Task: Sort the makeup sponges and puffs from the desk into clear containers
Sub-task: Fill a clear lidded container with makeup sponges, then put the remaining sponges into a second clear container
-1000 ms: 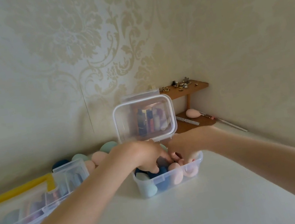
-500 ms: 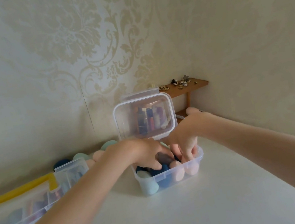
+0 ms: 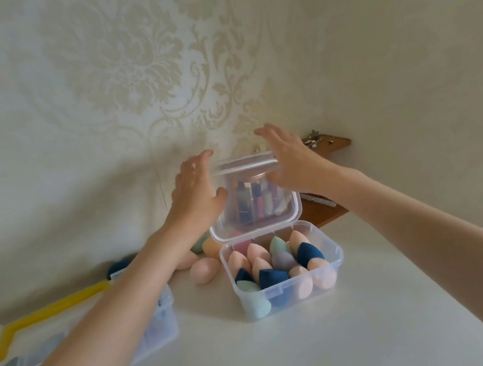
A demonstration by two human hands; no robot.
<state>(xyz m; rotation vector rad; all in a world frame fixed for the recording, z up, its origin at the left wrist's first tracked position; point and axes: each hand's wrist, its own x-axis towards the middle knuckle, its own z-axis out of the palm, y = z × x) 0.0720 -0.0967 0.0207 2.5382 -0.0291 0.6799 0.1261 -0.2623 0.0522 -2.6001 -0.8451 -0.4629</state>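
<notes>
A clear plastic container (image 3: 336, 254) stands on the white desk, packed with several upright egg-shaped makeup sponges (image 3: 275, 265) in peach, navy, mint and lilac. Its hinged clear lid (image 3: 252, 194) stands upright behind it. My left hand (image 3: 195, 192) is at the lid's left top corner and my right hand (image 3: 286, 160) at its right top corner, fingers spread, thumbs against the lid's front. More loose sponges (image 3: 204, 270) lie on the desk left of the container, partly hidden by my left forearm.
A larger clear organiser box (image 3: 160, 332) with a yellow handle (image 3: 44, 316) sits at the left under my left arm. A small wooden corner shelf (image 3: 329, 146) with trinkets stands behind the lid, against the wallpapered walls. The white desk (image 3: 295, 350) stretches toward me.
Both hands have lifted out of the container, where they were pressing on the sponges, and risen to the top corners of the upright lid. The sponges inside now show.
</notes>
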